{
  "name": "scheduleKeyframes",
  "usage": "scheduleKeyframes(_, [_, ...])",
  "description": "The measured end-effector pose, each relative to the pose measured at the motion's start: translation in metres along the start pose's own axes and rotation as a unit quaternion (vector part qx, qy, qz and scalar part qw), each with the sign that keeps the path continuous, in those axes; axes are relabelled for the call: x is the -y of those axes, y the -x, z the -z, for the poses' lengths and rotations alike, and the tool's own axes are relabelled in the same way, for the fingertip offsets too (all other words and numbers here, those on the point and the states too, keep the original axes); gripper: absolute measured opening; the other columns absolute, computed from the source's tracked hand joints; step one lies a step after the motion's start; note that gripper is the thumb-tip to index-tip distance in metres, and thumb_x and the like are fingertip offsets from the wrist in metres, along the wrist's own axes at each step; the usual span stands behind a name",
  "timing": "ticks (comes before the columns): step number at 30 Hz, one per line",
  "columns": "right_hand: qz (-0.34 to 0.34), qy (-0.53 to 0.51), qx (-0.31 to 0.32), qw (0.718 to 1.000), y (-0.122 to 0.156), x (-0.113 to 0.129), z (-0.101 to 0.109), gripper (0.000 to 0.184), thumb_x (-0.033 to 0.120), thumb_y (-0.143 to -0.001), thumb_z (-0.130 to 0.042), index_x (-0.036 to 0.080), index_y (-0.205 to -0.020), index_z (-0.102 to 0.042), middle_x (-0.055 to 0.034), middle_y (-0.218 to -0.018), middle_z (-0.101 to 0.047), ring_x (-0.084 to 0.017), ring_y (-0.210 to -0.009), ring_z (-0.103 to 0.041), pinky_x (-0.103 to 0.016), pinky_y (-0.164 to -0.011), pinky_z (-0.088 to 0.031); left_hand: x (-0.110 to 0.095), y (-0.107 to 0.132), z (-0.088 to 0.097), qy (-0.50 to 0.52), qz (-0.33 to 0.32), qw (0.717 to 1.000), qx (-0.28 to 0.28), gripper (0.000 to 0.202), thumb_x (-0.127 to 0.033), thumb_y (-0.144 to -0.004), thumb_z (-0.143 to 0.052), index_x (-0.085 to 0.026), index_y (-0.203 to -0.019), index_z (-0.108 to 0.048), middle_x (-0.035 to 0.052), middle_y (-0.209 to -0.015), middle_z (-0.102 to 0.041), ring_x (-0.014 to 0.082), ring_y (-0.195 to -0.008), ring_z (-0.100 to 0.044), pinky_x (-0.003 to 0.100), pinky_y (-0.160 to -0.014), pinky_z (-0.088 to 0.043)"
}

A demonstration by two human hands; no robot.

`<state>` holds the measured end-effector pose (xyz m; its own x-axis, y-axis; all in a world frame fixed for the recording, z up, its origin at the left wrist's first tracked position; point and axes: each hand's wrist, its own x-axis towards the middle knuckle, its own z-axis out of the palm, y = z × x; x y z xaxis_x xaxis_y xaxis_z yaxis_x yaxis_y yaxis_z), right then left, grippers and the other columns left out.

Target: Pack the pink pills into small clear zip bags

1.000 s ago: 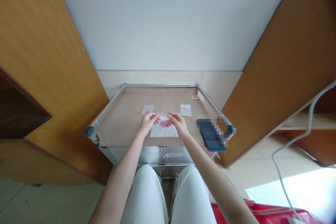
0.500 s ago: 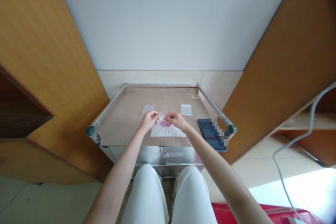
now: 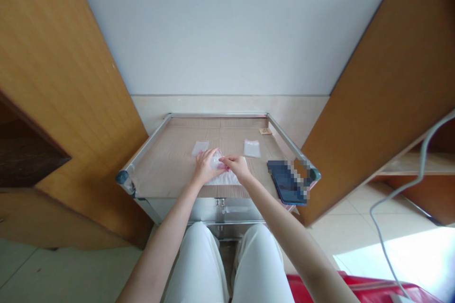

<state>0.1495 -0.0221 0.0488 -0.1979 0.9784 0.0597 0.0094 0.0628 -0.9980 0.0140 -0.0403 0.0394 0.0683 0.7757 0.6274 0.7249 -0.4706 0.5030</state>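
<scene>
Bag (image 3: 216, 161) under left hand (image 3: 208, 166), spread | right hand (image 3: 236, 166) pinched at its edge | tray rim (image 3: 149, 144) well apart

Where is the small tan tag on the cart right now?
In the head view, the tan tag lies near the back right corner of the metal-railed cart top, beyond the clear plastic bag.

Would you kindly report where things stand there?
Left hand pressing small clear bag; right hand at its edge; white paper beneath; phone off right.
</scene>
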Motion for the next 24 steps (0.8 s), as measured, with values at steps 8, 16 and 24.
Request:
scheduleKeyframes(8, [-0.063,-0.097,0.017,0.993,-0.006,-0.009,0.000,0.025,0.032,-0.064,-0.050,0.012,-0.062,-0.065,-0.0058,-0.065,-0.063,-0.008,-0.048,-0.047,-0.020,-0.045,-0.034,0.006,0.003,-0.007,-0.023,-0.013,1.000,0.006,0.059,-0.037,-0.059,-0.065,-0.023,-0.112,-0.044,0.0077,-0.108,-0.054,0.0225,-0.103,-0.047,0.042,-0.095,-0.023])
scheduleKeyframes(16, [-0.059,-0.002,0.053,0.997,-0.012,-0.004,0.008,0.022,0.030,-0.060,-0.059,0.009,-0.062,-0.064,-0.0003,-0.048,-0.054,-0.006,-0.042,-0.040,-0.019,-0.041,-0.029,0.005,0.007,-0.003,-0.054,-0.045,0.998,0.006,0.057,-0.038,-0.062,-0.063,-0.023,-0.113,-0.042,0.0060,-0.108,-0.053,0.0212,-0.102,-0.047,0.041,-0.094,-0.028])
scheduleKeyframes(24, [-0.019,0.032,0.131,0.991,-0.020,-0.009,0.009,0.031,0.020,-0.059,-0.056,0.012,-0.088,-0.065,-0.0019,-0.065,-0.061,-0.006,-0.050,-0.045,-0.019,-0.047,-0.034,0.003,0.010,-0.002,-0.050,-0.068,0.996,0.007,0.058,-0.036,-0.063,-0.063,-0.021,-0.114,-0.040,0.0066,-0.105,-0.054,0.0205,-0.099,-0.048,0.040,-0.092,-0.031])
